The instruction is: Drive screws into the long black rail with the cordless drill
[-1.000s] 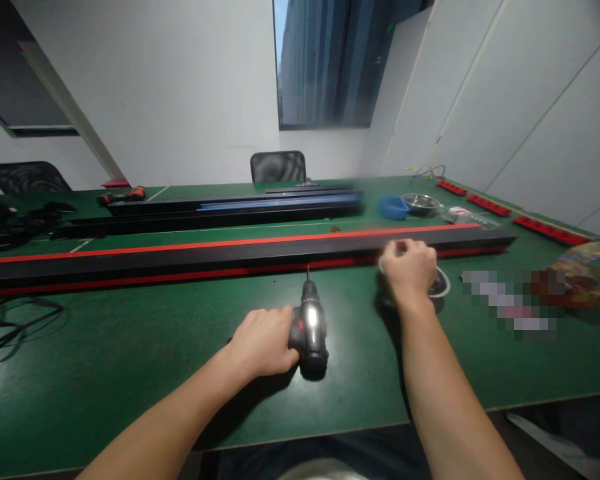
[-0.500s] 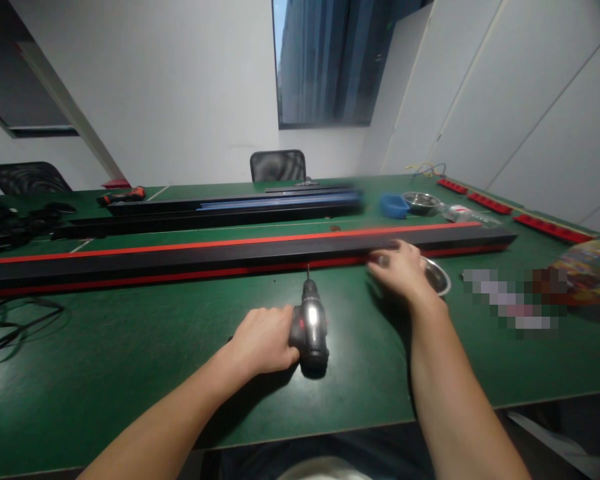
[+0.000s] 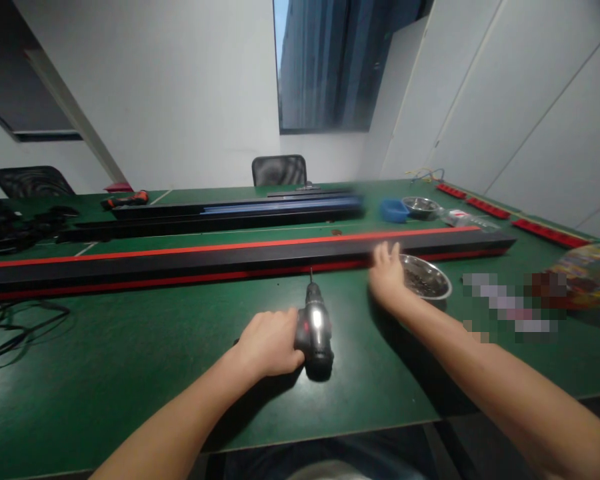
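Since the earlier frame, the right hand (image 3: 386, 275) has slid left to the near bowl's left edge, and its forearm has swung out toward the lower right corner, so more of the bowl (image 3: 439, 272) shows, with small dark pieces inside. That hand's fingers are extended and slightly parted, pointing up the frame; whether they pinch a piece or grip the rim, I cannot tell. At lower centre, the left hand (image 3: 273, 343) is wrapped around the handle of the drill (image 3: 317, 333), which lies on its side on the green table (image 3: 120, 347). Its bit (image 3: 311, 274) points up the frame, the tip close to the near side of the black and red beam (image 3: 205, 259); contact is unclear. The beam spans the middle of the frame from the left edge to right of the bowl. A cable (image 3: 0, 348) lies at left, dark bars (image 3: 230, 212) lie beyond the beam, and a blue tray (image 3: 394, 211) sits beside a second bowl (image 3: 420, 205) at upper right. Red strips (image 3: 553, 233) run along the table's right edge, near a bag (image 3: 590, 273).
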Action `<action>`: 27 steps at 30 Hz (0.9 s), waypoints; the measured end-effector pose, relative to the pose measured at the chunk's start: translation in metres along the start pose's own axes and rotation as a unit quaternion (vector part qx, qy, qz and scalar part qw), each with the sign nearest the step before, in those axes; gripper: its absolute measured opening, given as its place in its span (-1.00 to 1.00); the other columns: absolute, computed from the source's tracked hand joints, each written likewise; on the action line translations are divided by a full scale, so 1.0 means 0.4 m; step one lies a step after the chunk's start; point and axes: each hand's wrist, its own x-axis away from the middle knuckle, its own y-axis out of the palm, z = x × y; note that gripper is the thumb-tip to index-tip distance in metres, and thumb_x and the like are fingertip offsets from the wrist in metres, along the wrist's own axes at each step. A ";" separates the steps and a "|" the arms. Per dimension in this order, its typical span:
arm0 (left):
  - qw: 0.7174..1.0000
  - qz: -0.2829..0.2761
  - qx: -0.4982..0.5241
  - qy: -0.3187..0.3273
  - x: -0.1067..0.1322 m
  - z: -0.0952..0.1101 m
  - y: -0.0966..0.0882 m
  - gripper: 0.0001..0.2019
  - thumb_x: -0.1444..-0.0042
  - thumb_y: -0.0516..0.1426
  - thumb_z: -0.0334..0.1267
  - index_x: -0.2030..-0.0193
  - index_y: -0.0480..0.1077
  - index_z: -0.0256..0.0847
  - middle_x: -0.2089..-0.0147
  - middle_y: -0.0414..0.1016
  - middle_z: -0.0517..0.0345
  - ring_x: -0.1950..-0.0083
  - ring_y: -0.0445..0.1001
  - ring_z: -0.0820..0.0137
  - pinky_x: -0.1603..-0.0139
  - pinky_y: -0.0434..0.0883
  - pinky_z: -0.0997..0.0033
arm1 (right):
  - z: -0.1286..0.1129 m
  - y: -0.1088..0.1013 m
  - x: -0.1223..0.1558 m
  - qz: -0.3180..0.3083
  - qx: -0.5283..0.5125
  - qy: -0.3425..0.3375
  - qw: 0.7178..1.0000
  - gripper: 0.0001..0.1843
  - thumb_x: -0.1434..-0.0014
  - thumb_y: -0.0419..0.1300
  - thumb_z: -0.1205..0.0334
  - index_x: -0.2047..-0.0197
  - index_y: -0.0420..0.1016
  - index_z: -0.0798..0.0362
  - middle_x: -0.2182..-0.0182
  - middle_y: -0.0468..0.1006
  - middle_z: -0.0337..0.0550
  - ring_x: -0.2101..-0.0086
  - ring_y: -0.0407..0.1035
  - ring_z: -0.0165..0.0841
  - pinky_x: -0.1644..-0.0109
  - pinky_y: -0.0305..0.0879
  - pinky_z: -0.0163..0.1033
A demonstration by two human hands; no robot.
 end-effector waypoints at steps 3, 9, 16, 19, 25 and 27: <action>1.000 -0.003 0.004 -0.004 0.000 0.002 -0.002 -0.66 0.00 0.12 -0.05 0.10 0.35 -0.15 0.15 0.61 -0.12 0.19 0.61 -0.04 0.24 0.48 0.09 | -0.002 0.012 0.004 0.032 0.028 -0.027 0.999 -0.51 -0.28 0.04 0.31 -0.14 0.63 0.25 -0.38 0.23 0.29 -0.42 -0.13 0.22 -0.42 -0.61 0.39; 1.000 -0.010 0.010 -0.011 -0.001 0.004 -0.004 -0.64 0.01 0.13 -0.05 0.10 0.35 -0.16 0.14 0.61 -0.11 0.19 0.61 -0.03 0.22 0.49 0.10 | -0.007 0.037 0.004 0.060 -0.076 -0.067 0.993 -0.55 -0.20 0.11 0.29 -0.07 0.66 0.21 -0.35 0.30 0.23 -0.45 -0.24 0.15 -0.45 -0.60 0.37; 1.000 -0.014 0.012 -0.010 0.000 0.004 -0.005 -0.64 -0.01 0.14 -0.06 0.08 0.35 -0.16 0.12 0.60 -0.13 0.17 0.61 -0.04 0.20 0.50 0.07 | 0.005 0.035 0.020 0.023 -0.190 -0.055 0.980 -0.51 -0.27 0.13 0.14 -0.21 0.57 0.04 -0.45 0.12 0.03 -0.48 -0.56 -0.05 -0.42 -0.60 0.44; 1.000 -0.016 0.012 -0.010 0.000 0.004 -0.004 -0.64 -0.02 0.15 -0.06 0.07 0.35 -0.16 0.12 0.60 -0.14 0.16 0.61 -0.05 0.19 0.50 0.06 | 0.006 0.030 0.025 0.016 -0.199 -0.055 0.978 -0.49 -0.29 0.12 0.08 -0.23 0.55 0.03 -0.46 0.10 0.03 -0.48 -0.57 -0.07 -0.42 -0.58 0.43; 1.000 -0.016 0.010 -0.012 0.000 0.004 -0.001 -0.64 -0.02 0.16 -0.06 0.07 0.34 -0.16 0.12 0.60 -0.13 0.16 0.61 -0.06 0.19 0.51 0.06 | 0.013 0.025 0.026 0.025 -0.182 -0.054 0.981 -0.52 -0.27 0.06 0.23 -0.17 0.59 0.13 -0.46 0.11 0.11 -0.48 -0.44 -0.01 -0.43 -0.57 0.42; 1.000 -0.014 0.010 -0.012 0.001 0.004 0.000 -0.64 -0.02 0.15 -0.05 0.07 0.34 -0.16 0.12 0.60 -0.14 0.15 0.61 -0.06 0.19 0.51 0.06 | 0.014 0.017 0.040 0.036 -0.159 -0.050 0.985 -0.54 -0.25 0.04 0.33 -0.13 0.60 0.17 -0.45 0.11 0.12 -0.48 -0.36 0.02 -0.44 -0.56 0.38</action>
